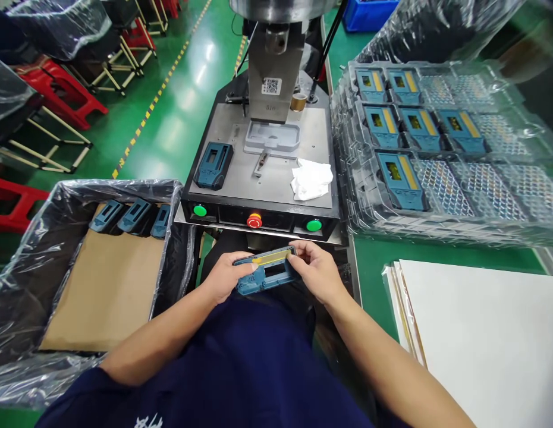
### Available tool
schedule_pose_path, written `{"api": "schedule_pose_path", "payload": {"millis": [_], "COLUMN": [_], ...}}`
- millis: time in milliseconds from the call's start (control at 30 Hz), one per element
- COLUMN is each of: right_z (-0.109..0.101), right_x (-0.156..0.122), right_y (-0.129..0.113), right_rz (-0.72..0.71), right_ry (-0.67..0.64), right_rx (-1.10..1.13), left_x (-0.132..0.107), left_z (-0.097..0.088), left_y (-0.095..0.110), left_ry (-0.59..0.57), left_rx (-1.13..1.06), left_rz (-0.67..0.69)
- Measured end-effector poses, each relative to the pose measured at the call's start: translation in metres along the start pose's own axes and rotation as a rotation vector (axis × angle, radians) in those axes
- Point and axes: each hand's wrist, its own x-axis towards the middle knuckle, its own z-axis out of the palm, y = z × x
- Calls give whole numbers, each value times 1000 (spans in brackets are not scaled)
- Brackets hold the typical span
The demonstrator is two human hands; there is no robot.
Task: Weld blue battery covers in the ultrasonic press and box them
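Between my two hands, in front of the press, is a teal plastic housing with a yellow strip along its upper side and a dark window opening. My left hand grips its left end, the thumb on the inner face. The right end is pinched by my right hand, thumb near the strip's end. On the press's metal plate, a second teal housing lies at the left. A grey fixture sits under the press head.
Left stands a plastic-lined bin with cardboard and several housings. Clear trays with housings are stacked at right, above white sheets. A white cloth, green buttons and a red stop button are on the press.
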Motion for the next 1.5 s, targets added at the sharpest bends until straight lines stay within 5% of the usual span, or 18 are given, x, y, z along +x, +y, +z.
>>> {"api": "schedule_pose_path", "payload": {"millis": [233, 400, 533, 667, 767, 933, 1233, 1500], "right_z": [2, 10, 16, 19, 24, 41, 53, 16], "right_x": [-2, -1, 3, 1, -8, -22, -15, 29], "right_y": [-8, -16, -16, -14, -15, -18, -18, -50], "right_rz": [-100, -237, -262, -270, -356, -519, -576, -658], "right_ry": [-42, -111, -120, -45, 1, -99, -4, -50], "right_rx": [-172, -283, -267, -211, -342, -632, -903, -993], "left_x": [-1, 2, 4, 6, 9, 15, 14, 10], "left_z": [0, 9, 12, 11, 11, 16, 24, 25], "left_y": [3, 10, 12, 11, 12, 13, 17, 30], "left_ry": [-162, -242, -250, -101, 26, 153, 113, -22], "left_rx": [394, 483, 373, 158, -43, -288, -396, -354], "left_rz": [146, 269, 224, 169, 181, 236, 300, 313]}}
